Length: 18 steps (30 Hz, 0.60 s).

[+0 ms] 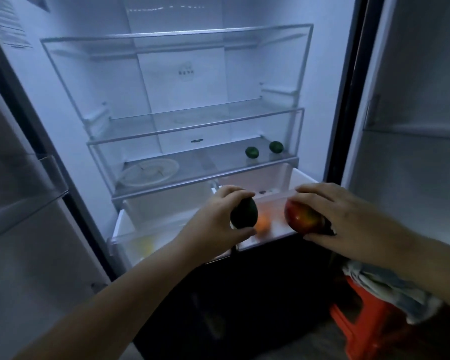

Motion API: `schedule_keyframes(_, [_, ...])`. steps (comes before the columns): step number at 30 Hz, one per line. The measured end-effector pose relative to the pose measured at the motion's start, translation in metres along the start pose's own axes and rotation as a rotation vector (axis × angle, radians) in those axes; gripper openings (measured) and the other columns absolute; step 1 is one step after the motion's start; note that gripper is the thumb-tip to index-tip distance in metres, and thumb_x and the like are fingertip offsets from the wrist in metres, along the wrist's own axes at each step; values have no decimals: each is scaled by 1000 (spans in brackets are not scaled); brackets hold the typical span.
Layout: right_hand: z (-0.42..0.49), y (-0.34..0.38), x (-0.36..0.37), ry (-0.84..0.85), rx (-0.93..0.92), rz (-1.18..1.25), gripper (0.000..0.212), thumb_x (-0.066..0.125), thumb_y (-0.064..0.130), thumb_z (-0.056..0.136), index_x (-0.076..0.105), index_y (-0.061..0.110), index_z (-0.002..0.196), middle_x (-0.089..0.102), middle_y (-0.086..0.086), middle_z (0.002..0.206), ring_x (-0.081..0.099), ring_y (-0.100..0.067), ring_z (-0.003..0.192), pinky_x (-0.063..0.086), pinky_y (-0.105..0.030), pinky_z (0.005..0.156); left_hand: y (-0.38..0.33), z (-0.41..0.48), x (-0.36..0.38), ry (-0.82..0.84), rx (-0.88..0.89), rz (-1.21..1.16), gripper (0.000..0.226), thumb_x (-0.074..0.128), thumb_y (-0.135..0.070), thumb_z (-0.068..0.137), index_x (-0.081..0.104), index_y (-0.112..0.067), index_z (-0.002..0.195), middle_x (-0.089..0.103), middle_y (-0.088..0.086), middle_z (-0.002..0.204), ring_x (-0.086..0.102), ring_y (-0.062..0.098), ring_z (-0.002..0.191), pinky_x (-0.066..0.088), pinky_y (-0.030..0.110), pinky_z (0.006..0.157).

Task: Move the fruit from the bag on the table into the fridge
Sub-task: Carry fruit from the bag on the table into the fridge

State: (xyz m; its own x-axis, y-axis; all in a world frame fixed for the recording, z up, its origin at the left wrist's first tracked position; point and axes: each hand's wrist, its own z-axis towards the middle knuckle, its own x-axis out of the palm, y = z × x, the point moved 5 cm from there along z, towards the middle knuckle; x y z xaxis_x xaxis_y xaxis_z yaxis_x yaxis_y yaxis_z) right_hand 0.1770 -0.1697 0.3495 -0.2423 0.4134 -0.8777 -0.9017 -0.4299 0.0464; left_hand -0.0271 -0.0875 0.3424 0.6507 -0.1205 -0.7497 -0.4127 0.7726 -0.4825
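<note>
left hand [218, 219] gripping dark green avocado [244, 213], fingers curling round | right hand [348, 222] clasping red-yellow mango [303, 218] | both hovering over open fridge drawer [278, 229]

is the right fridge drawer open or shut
Open: the right drawer juts forward past the glass shelf above, and an orange fruit shows inside it.

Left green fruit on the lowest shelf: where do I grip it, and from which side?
Probably grip the left green fruit across its round middle, from the front: the shelf above hinders a top approach, and the other green fruit sits apart, leaving finger room.
</note>
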Motion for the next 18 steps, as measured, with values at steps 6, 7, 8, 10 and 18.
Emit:
schedule_keyframes(6, [32, -60, 30, 58, 52, -19, 75, 78, 37, 72, 40, 32, 136, 41, 9, 138, 39, -9, 124, 41, -26, 97, 57, 68, 17, -11, -26, -59, 61, 76, -28, 72, 53, -20, 128, 47, -7, 123, 50, 8, 111, 47, 34, 94])
schedule_keyframes(7, [42, -71, 36, 68, 52, -23, 73, 76, 37, 73, 39, 32, 136, 41, 9, 138, 39, -8, 125, 42, -26, 96, 70, 80, 17, -12, -38, -59, 61, 77, -27, 73, 53, -20, 129, 47, -7, 123, 49, 7, 112, 47, 33, 95])
schedule_keyframes(8, [54, -82, 41, 81, 50, -28, 73, 75, 38, 75, 38, 33, 137, 40, 10, 139, 37, -7, 126, 41, -25, 97, 82, 92, 17, -11, -50, -54, 61, 77, -26, 73, 52, -21, 129, 47, -8, 124, 49, 7, 112, 46, 32, 95])
schedule_keyframes(10, [80, -103, 53, 100, 49, -27, 72, 73, 39, 77, 36, 34, 138, 38, 11, 140, 34, -7, 128, 38, -24, 99, 107, 112, 17, -13, -67, -44, 61, 77, -25, 75, 51, -22, 130, 46, -8, 124, 48, 5, 112, 43, 28, 96])
schedule_keyframes(18, [163, -160, 115, 99, 78, -11, 68, 72, 38, 78, 39, 32, 137, 38, 9, 141, 35, -10, 129, 41, -30, 100, 197, 183, 10, -34, -113, 11, 61, 73, -28, 77, 48, -24, 132, 45, -7, 129, 47, 7, 115, 39, 21, 95])
